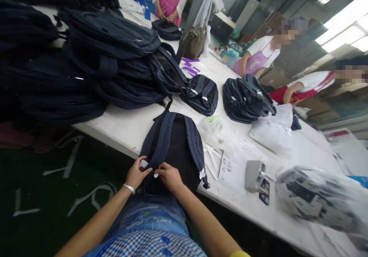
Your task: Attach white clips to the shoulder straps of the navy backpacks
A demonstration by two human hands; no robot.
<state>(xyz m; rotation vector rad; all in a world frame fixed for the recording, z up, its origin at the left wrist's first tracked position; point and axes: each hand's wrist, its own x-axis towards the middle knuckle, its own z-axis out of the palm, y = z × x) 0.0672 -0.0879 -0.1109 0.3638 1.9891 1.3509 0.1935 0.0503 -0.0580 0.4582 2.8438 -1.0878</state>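
Note:
A dark navy backpack point(181, 153) lies at the table's near edge with its shoulder straps facing up. At the lower end of its left strap point(165, 140), my left hand point(137, 174) pinches the strap area beside a small white piece point(144, 163). Close by on the right, my right hand point(169, 175) has its fingers curled together at the same strap, with another white bit point(156, 175) showing at the fingertips. What exactly the right fingers grip is too small to make out. A white tab point(202, 173) also sits on the right strap's lower end.
Stacked navy backpacks point(115, 57) fill the table's left side. More backpacks point(247, 98) stand across the white table point(310, 149). To the right are a grey tape dispenser point(254, 175), a phone point(264, 191) and a plastic-wrapped bundle point(313, 191). Several people work beyond.

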